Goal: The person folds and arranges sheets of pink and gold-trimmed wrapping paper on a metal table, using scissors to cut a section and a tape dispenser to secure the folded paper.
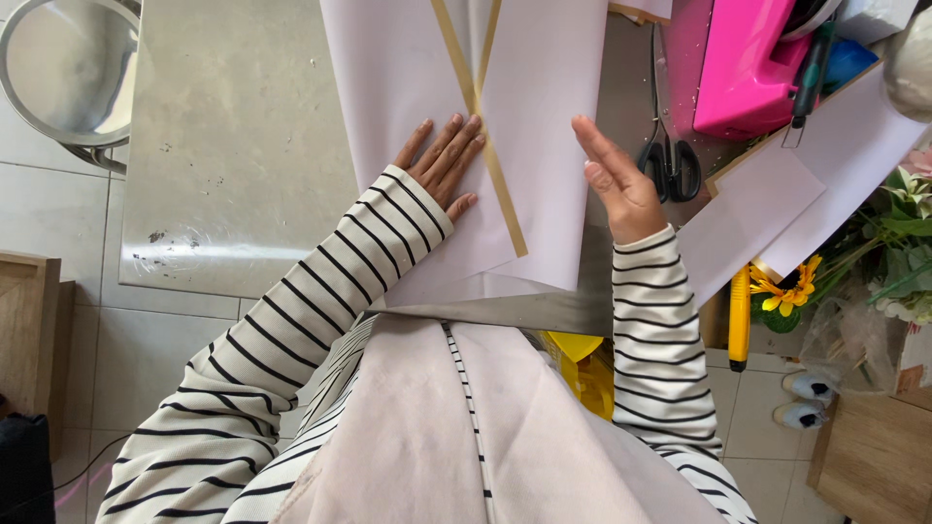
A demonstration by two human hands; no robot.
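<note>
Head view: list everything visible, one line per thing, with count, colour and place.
Paper sheets: several overlapping, pale lilac with gold edge strips, centre of table.
Table: one, grey metal, top centre.
Scissors: one, black, right of the sheets.
Pink case: one, top right.
Sunflower: one, yellow, right edge, by other flowers.
Stool: one, metal, top left.
Shoes: two, pale, lower right floor.
Left hand: flat on the sheets, striped sleeve.
Right hand: edge-on at the sheets' right side, striped sleeve.
</note>
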